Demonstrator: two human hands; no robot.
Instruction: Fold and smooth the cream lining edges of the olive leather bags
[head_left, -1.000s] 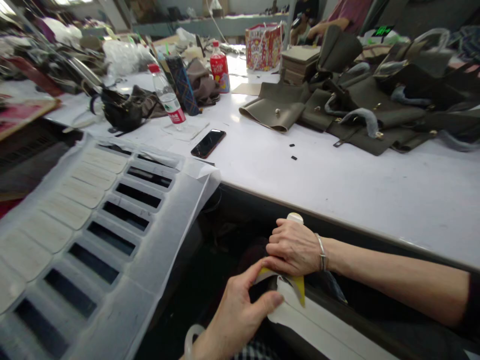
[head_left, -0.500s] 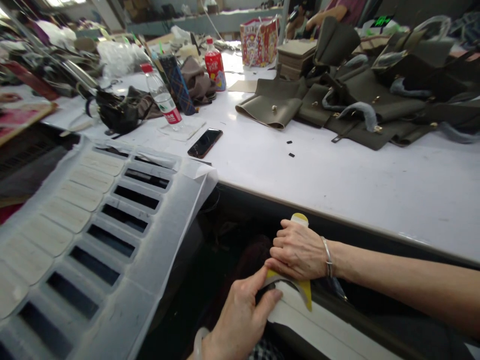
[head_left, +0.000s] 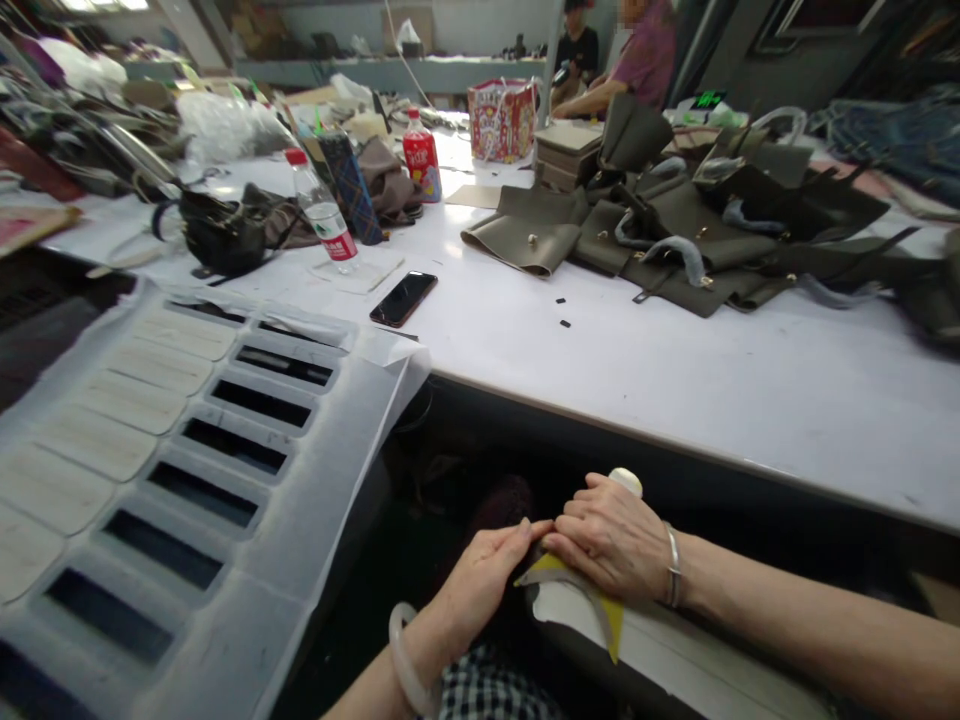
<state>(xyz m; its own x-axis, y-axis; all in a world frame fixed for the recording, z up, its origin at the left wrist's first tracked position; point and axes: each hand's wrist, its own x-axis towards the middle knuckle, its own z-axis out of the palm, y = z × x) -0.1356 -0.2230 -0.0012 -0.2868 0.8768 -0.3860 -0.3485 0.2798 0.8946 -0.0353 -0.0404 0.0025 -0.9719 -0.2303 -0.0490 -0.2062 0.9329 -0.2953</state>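
Note:
My right hand, with a silver bangle at its wrist, is closed over a curved yellow-and-grey piece. A rounded whitish end shows beyond its knuckles; whether it belongs to the same piece is hidden. Under the piece lies a long white-topped form with dark sides, running off toward the lower right. My left hand, wearing a pale bangle, has its fingers stretched out. Their tips meet my right hand's fingertips just above the piece's left end.
Left of my hands stands a slotted grey tray carrying pale flat pieces. On the white table are a phone, a water bottle, a red bottle and piled olive bags. People sit behind.
My left hand has left the lower edge of the yellow piece and moved up to my right fingertips, its fingers now straighter. The view has shifted slightly; both hands appear lower.

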